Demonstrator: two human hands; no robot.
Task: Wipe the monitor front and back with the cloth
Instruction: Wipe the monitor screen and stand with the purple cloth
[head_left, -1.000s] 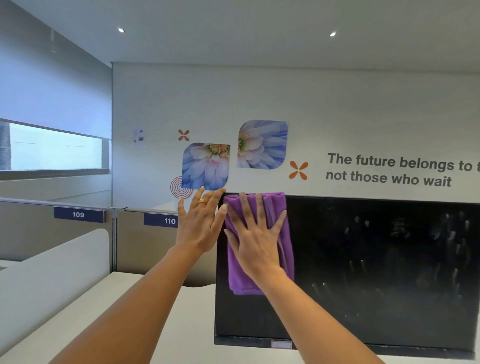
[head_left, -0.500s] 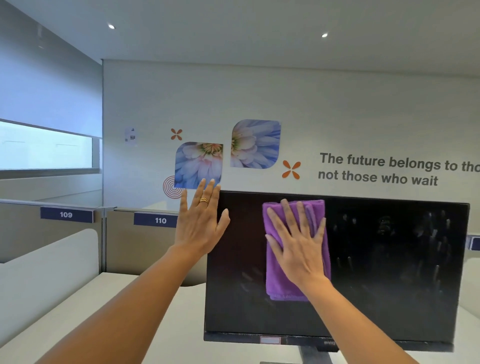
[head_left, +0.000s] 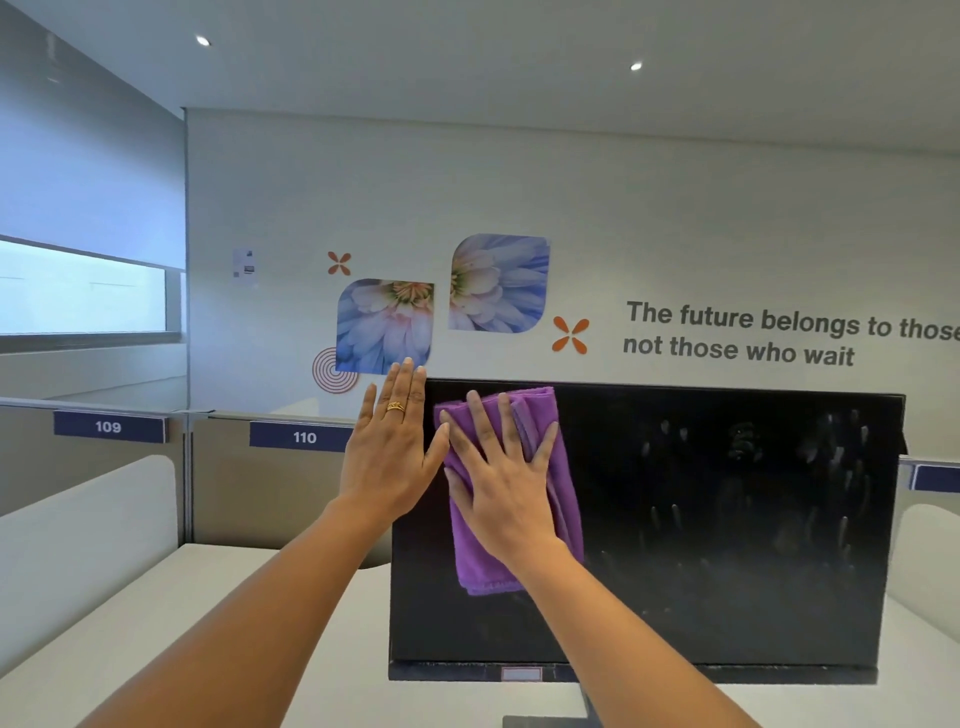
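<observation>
A black monitor stands on the desk, its dark screen marked with finger smears on the right half. A folded purple cloth lies flat against the screen's upper left part. My right hand presses on the cloth with fingers spread, covering its middle. My left hand, with a gold ring, is flat and upright at the monitor's top left corner and holds nothing. The monitor's back is hidden.
The white desk runs left of the monitor, whose stand base shows at the bottom edge. Grey partitions labelled 109 and 110 stand behind, with white dividers at both sides.
My right hand slid the cloth right across the top of the screen, then back to the upper left. My left hand stayed at the monitor's left edge.
</observation>
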